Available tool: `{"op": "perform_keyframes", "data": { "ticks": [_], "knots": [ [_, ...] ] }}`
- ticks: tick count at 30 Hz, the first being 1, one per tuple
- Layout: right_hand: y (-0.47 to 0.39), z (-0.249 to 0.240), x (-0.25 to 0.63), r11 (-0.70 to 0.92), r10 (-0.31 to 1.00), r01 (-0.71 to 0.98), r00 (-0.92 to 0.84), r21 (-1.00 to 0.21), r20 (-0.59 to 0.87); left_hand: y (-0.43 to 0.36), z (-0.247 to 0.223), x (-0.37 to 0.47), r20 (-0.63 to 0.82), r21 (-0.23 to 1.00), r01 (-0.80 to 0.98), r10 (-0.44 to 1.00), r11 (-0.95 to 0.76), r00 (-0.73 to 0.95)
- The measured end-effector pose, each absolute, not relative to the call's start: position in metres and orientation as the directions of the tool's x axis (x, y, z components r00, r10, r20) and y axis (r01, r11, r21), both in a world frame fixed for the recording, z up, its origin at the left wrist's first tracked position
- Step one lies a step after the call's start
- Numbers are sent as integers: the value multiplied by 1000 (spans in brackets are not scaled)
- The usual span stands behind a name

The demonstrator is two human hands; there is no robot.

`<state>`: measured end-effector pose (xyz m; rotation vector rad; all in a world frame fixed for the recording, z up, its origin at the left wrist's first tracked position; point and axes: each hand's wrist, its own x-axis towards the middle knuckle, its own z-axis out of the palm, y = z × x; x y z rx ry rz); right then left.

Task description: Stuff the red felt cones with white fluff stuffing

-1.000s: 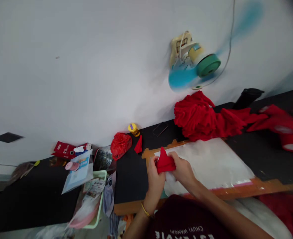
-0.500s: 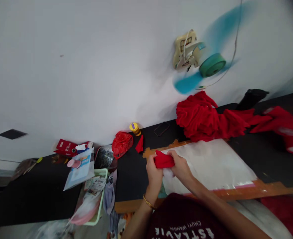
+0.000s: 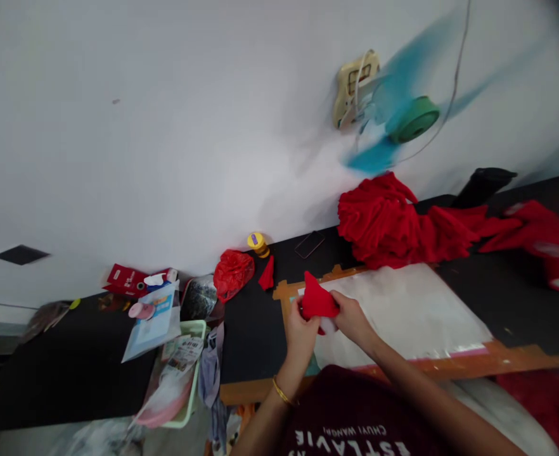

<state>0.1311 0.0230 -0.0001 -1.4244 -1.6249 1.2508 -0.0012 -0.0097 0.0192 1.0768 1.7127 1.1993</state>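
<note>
Between my two hands is a small red cloth piece with a pointed top and a bit of white at its lower edge. My left hand grips its left side, fingers closed on it. On the right side, my right hand pinches the same piece. Both hands are above the left end of a white sheet taped to the black table. A big heap of red cloth lies behind the sheet, and a small red scrap rests beyond my left hand.
A fan with blurred blades hangs on the wall. Near the wall are a phone, a yellow jar and a red plastic bag. A green-rimmed basket stands at left. More red pieces lie at right.
The red piece has turned and opened out, so a point now stands up above my hands. Both hands have shifted slightly right, and my left hand is a little lower.
</note>
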Motion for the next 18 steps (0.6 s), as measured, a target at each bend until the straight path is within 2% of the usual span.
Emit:
{"op": "perform_keyframes", "data": {
  "ticks": [2,5,8,10,12,15,16,18],
  "knots": [
    [23,-2,132,-31,964,365,-233,-930,-124,-12,19,-2,-159,928,277,939,247,-306],
    [22,-2,132,12,958,412,-266,-911,-108,-11,19,-9,-97,885,416,957,209,-274],
    [24,-1,132,35,969,500,-227,-866,-92,-8,17,-18,-44,885,438,964,159,-261],
    [26,0,132,24,973,501,-210,-865,-95,-8,15,-21,-43,894,417,957,165,-286],
    [25,2,132,-37,967,398,-219,-916,-134,-9,14,-21,-59,900,390,943,192,-328],
    [20,4,132,-235,913,127,-310,-964,-264,-12,13,-18,-101,912,332,916,242,-388],
    [18,4,131,-286,892,79,-343,-955,-295,-13,13,-16,-113,918,308,909,250,-400],
    [14,4,130,-314,877,93,-353,-945,-326,-14,14,-12,-133,937,246,907,246,-401]
  ]
}}
